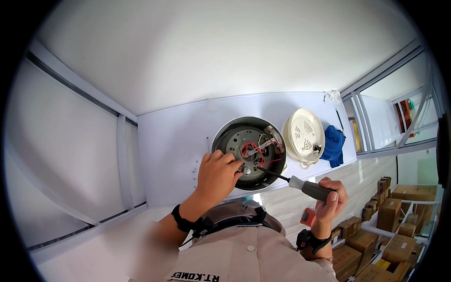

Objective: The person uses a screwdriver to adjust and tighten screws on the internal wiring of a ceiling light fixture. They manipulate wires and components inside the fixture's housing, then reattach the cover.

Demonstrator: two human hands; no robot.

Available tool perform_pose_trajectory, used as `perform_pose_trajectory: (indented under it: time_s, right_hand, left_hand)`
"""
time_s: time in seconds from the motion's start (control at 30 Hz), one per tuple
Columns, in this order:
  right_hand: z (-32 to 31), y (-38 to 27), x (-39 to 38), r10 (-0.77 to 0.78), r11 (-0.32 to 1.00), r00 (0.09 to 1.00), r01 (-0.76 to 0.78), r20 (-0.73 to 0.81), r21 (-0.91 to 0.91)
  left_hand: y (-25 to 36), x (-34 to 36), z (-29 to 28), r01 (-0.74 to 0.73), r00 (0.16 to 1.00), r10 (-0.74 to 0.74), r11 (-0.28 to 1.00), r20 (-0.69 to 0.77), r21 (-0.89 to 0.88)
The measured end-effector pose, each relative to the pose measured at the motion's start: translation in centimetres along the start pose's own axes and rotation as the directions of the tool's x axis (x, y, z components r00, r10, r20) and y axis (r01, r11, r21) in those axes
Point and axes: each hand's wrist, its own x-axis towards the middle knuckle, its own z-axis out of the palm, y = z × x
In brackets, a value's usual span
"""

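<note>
On the white table in front of me sits a round dark metal appliance housing (228, 139), its inside showing a grey plate, red and white wires (253, 149) and metal parts. My left hand (218, 173) reaches over the housing's near left rim, fingertips pinched together inside it; whatever they grip is hidden. From the right, my right hand (332, 197) holds a screwdriver (310, 187) by its grey and white handle. The dark shaft slants over the near right rim, and its tip is down inside the housing, close to the left fingertips.
A round cream plastic cover (305, 134) with vent slots stands right of the housing. Beside it lies a crumpled blue cloth (333, 145). Several tiny screws (194, 172) are scattered on the table at left. Cardboard boxes (390, 214) fill shelving at the lower right.
</note>
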Motion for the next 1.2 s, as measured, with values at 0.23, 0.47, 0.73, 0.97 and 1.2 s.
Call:
perform_pose_trajectory:
  time_s: [0.23,0.47,0.73,0.97,1.2]
  right_hand:
    - [0.3,-0.6,-0.7,-0.008,1.0,0.998,0.009,-0.055,0.02]
    - [0.1,-1.4,-1.6,-0.023,1.0,0.995,0.022,-0.092,-0.017]
    - [-0.1,-1.7,-2.5,-0.003,1.0,0.993,0.002,-0.118,-0.014]
    - [-0.2,-1.6,-3.4,-0.004,1.0,0.991,0.005,-0.134,0.008]
    - [-0.7,-1.5,-3.7,-0.012,1.0,0.985,0.015,-0.171,0.019]
  left_hand:
    - [-0.1,1.0,0.1,-0.067,0.995,0.076,0.99,0.062,-0.127]
    - [-1.5,1.4,0.0,-0.099,0.992,0.113,0.971,0.053,-0.218]
    - [-2.6,1.6,-0.8,-0.098,0.987,0.133,0.944,0.091,-0.314]
    - [-3.3,2.0,-1.1,-0.007,0.993,0.054,0.912,0.102,-0.41]
    - [-1.9,1.7,-1.3,-0.117,0.981,0.155,0.951,0.113,-0.288]
